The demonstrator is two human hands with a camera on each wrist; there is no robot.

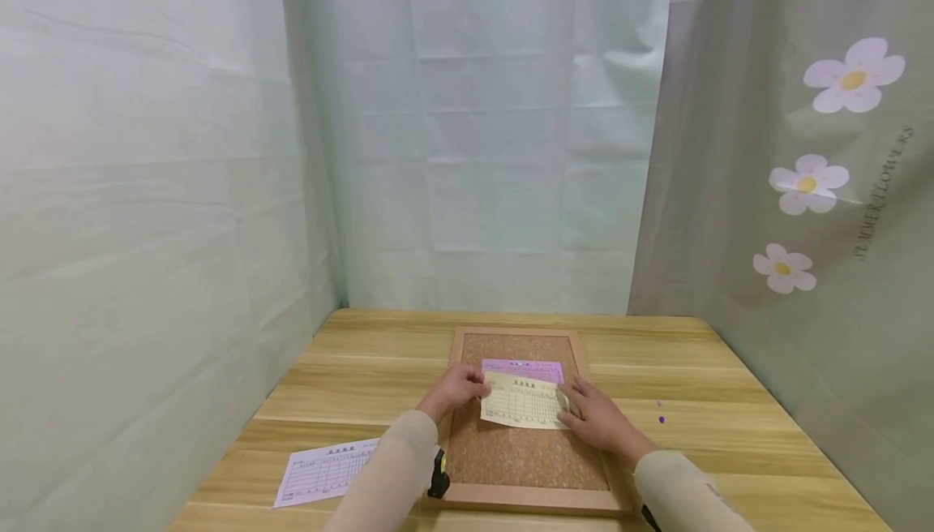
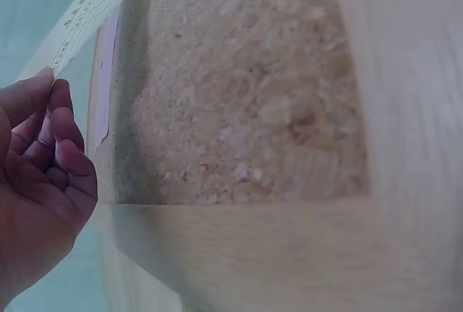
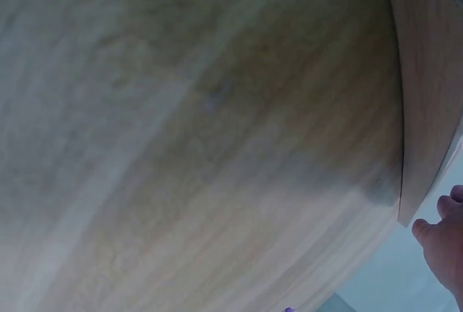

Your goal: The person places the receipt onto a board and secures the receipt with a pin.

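Observation:
My left hand [image 1: 460,388] pinches the left edge of a pale yellow printed form [image 1: 521,404] between thumb and fingertips. At the form's right edge, my right hand [image 1: 594,417] holds it with its fingers at that side. The sheet is tilted over a cork board [image 1: 525,461] with a wooden frame, raised off the cork in the left wrist view. Behind it a pink printed form [image 1: 540,368] lies on the board, its lower part hidden by the yellow one. Only part of the right hand [image 3: 445,243] shows in the right wrist view, beside the frame.
A white printed form [image 1: 321,474] lies on the wooden table [image 1: 387,345] left of the board, partly covered by the left sleeve. Right of the board sit a small purple piece [image 1: 661,419] and a paler one [image 1: 659,403]. Curtains surround the table.

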